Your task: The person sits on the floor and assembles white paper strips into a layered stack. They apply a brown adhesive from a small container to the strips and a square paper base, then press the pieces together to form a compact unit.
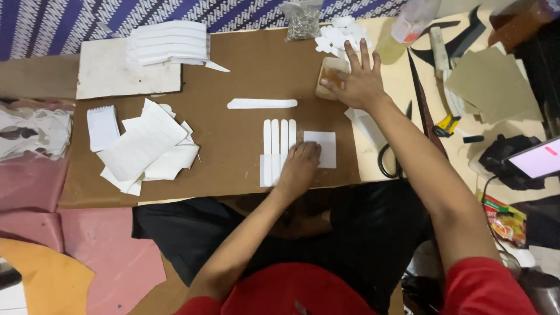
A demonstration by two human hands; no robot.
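My left hand (299, 166) presses down on a row of several narrow white strips (278, 137) laid side by side on a brown board (233, 140). A white square piece (325, 146) lies just right of that hand. My right hand (356, 81) reaches to the far right of the board, fingers spread, with fingertips on a small tan tub of glue (329, 74). A single white strip (262, 104) lies flat between the two hands, further back.
A loose pile of white sheets (146, 149) and a small white pad (102, 125) lie at the left. Stacked white pieces (168, 42) sit at the back. Scissors (389, 154), a bag of small metal parts (301, 20), white cut-outs (338, 35) and a phone (536, 158) lie at the right.
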